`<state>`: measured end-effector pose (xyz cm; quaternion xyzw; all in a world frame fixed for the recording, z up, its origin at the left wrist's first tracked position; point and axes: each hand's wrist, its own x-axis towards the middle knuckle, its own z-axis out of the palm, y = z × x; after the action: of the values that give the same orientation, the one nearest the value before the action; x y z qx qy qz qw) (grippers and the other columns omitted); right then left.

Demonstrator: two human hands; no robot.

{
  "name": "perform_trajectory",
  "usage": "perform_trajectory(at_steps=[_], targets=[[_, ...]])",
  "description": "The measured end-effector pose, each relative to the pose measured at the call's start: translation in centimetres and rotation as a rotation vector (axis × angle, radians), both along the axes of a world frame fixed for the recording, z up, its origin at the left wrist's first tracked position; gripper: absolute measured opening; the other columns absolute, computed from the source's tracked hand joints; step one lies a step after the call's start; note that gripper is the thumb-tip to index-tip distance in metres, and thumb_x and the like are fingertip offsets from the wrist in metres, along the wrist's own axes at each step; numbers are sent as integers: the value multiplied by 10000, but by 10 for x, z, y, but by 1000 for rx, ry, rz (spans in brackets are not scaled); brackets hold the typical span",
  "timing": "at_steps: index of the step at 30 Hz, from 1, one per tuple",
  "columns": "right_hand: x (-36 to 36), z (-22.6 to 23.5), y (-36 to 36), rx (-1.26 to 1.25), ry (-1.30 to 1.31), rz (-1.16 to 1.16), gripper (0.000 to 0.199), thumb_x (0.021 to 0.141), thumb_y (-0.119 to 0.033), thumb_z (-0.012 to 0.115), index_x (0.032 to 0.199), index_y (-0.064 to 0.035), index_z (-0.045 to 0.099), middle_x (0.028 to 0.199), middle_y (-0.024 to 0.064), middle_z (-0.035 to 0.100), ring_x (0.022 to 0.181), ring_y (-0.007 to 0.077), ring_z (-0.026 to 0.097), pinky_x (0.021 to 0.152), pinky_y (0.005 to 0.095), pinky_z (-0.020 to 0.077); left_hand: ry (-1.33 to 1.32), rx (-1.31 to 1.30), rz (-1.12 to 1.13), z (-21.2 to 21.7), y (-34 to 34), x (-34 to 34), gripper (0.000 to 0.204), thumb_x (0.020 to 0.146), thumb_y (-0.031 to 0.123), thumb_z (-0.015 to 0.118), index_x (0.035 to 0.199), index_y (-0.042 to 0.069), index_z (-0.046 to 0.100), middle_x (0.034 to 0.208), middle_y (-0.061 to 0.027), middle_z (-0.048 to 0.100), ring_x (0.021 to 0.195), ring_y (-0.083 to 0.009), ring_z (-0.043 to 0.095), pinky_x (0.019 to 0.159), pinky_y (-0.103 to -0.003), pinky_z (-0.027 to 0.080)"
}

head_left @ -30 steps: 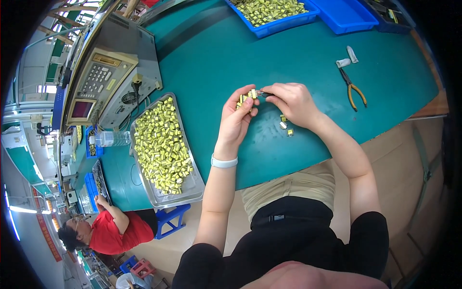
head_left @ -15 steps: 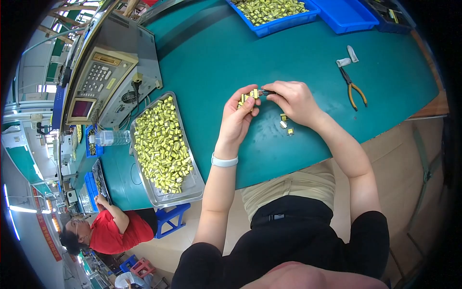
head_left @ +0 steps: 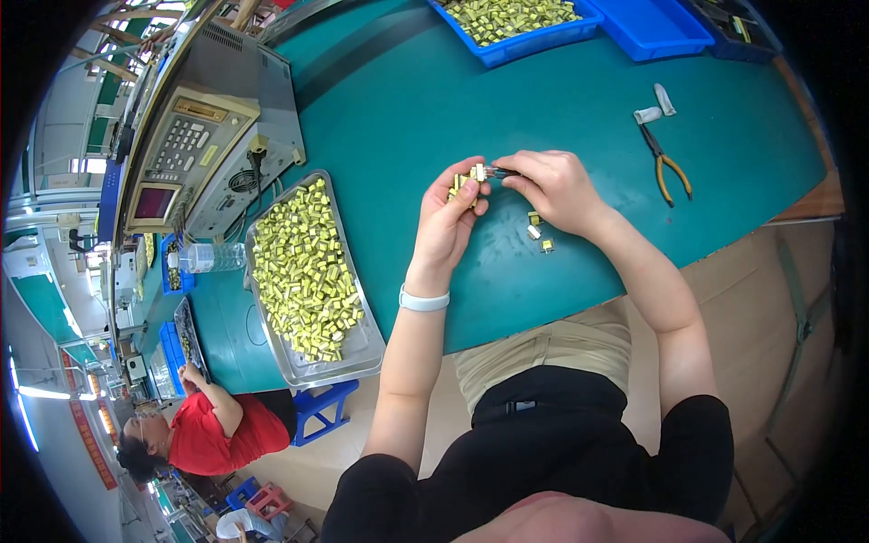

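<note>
My left hand [head_left: 440, 224] is closed around several small yellow transformers [head_left: 463, 188], pinched between thumb and fingers above the table. One with a pale silver face [head_left: 480, 172] points toward my right hand. My right hand [head_left: 563, 192] is closed on a slim dark tool [head_left: 505, 172], whose metal tip meets the end of that transformer; its exact kind is hidden by the fingers. Below my right hand, a few loose transformers [head_left: 547, 245] lie on the green table [head_left: 380, 118].
Left of my left arm stands a metal tray [head_left: 367, 356] heaped with yellow transformers, beside a bench instrument [head_left: 195, 154] and a plastic bottle [head_left: 210, 258]. Blue bins [head_left: 647, 32] line the far edge. Pliers [head_left: 665, 167] and white finger cots [head_left: 648, 115] lie right. A co-worker [head_left: 222, 434] sits left.
The transformer at the tool's tip has turned in my left fingers, so a pale silver face shows where yellow showed before. Both hands stay in nearly the same place.
</note>
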<state>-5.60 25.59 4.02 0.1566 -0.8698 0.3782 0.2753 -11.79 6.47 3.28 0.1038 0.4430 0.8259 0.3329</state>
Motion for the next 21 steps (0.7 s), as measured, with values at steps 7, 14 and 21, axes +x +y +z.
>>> perform_trajectory(at_steps=[7, 14, 21], targets=[[0, -2, 1, 5, -2, 4, 162, 845, -86, 678, 993, -17, 675, 866, 118, 698, 731, 292, 673, 639, 379, 519, 16, -19, -30, 0, 1, 1, 367, 966, 97, 612, 1294, -44, 528, 1024, -62, 608, 879, -113, 572, 692, -230, 465], [0, -2, 1, 22, 6, 11, 163, 848, -92, 678, 997, -25, 673, 861, 116, 696, 732, 292, 672, 639, 381, 514, 13, -18, -4, 3, 3, 1, 274, 999, 177, 575, 1195, -13, 556, 963, -60, 601, 806, -105, 543, 636, -230, 437], [2, 2, -1, -8, -53, 57, 187, 869, -136, 672, 1030, -43, 659, 913, 117, 698, 774, 303, 675, 657, 386, 527, -62, -13, -46, 6, -2, -2, 379, 1046, 406, 431, 949, 58, 545, 741, -9, 488, 610, -67, 417, 499, -209, 333]])
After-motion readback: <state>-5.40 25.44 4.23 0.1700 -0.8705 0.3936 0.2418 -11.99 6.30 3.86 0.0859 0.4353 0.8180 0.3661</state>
